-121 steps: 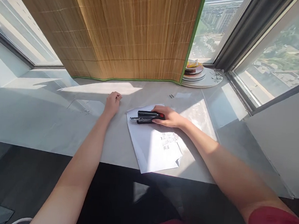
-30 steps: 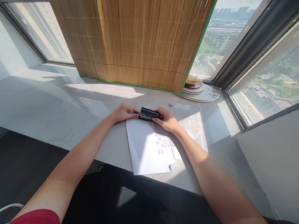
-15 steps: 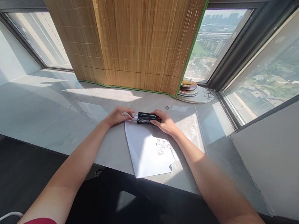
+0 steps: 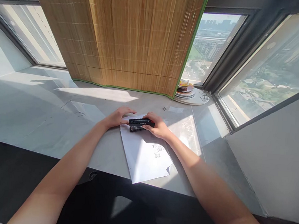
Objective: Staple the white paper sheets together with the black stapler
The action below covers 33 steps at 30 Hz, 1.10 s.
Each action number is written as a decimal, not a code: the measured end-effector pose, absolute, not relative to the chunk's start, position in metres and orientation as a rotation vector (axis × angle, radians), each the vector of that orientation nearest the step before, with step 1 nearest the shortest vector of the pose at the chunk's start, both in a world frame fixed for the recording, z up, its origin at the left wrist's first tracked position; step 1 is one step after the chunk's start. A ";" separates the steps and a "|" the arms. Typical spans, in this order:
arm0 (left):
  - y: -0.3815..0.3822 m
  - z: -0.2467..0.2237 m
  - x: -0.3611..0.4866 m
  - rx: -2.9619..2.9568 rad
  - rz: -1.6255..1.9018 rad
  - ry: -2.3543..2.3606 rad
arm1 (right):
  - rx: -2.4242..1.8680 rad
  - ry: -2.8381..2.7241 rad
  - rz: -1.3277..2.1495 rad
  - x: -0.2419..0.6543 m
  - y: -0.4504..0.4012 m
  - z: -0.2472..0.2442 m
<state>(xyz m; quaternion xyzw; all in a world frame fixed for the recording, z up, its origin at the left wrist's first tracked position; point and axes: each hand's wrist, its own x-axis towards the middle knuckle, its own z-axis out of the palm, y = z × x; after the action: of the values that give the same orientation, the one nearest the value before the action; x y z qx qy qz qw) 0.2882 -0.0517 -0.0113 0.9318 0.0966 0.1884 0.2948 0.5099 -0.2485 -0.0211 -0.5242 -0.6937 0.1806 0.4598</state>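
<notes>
A black stapler (image 4: 138,122) is in my right hand (image 4: 157,125), whose fingers wrap round its rear end. Its top arm and base stand apart at the front, which points left. Below it lies a white sheet of paper (image 4: 141,156) with some dark print on its right part and a curled lower right corner. My left hand (image 4: 118,117) is at the paper's upper left corner, fingers stretched and apart. Its thumb comes close to the stapler's front; whether they touch I cannot tell.
Two small dark strips (image 4: 164,108) lie on the grey countertop (image 4: 104,153) beyond the right hand. A stack of plates (image 4: 186,91) stands at the back right by the window. A bamboo blind (image 4: 124,36) hangs down to the counter behind.
The stapler has come nearer and tilted, with its top arm and base now apart. My left hand has opened its fingers and drawn off the stapler's front. The view has shifted slightly.
</notes>
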 end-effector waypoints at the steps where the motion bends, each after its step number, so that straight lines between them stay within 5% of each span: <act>1: -0.050 -0.014 0.289 2.497 0.553 0.335 | -1.293 -1.677 0.438 0.510 -0.248 -0.022; 22: -0.011 -0.028 0.267 2.194 0.990 0.893 | -1.592 -1.272 0.376 0.579 -0.268 -0.018; 33: -0.017 -0.029 0.271 2.315 0.861 1.033 | -1.683 -1.747 0.260 0.581 -0.308 -0.013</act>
<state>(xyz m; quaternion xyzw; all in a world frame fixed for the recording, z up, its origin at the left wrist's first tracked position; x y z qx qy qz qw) 0.2712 -0.0171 -0.0289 0.8416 0.3754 0.3130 0.2300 0.5806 -0.3083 -0.0132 -0.6478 -0.6724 0.1002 0.3438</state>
